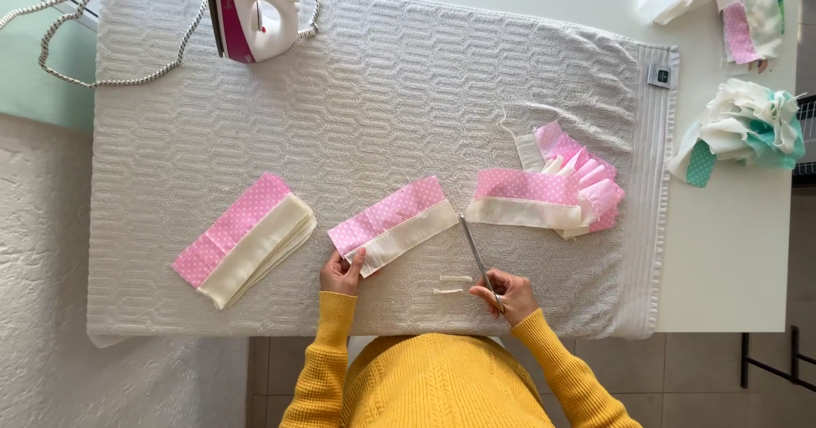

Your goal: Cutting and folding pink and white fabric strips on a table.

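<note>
My left hand (pixel 342 273) pinches the lower left corner of a pink dotted and cream fabric strip (pixel 393 223) that lies flat on a white towel (pixel 382 88). My right hand (pixel 506 294) holds a pair of scissors (pixel 476 254); the blades point up toward the gap between that strip and a pile of similar strips (pixel 551 193) to the right. Two thin cream offcuts (pixel 453 284) lie just left of my right hand. A neat stack of the same strips (pixel 246 239) rests at the left.
A white and pink iron (pixel 252 11) stands at the towel's far edge, its braided cord (pixel 102 37) looping left. On the white table (pixel 731 249) to the right lie cream and teal fabric scraps (pixel 748 130) and more pieces (pixel 748 20).
</note>
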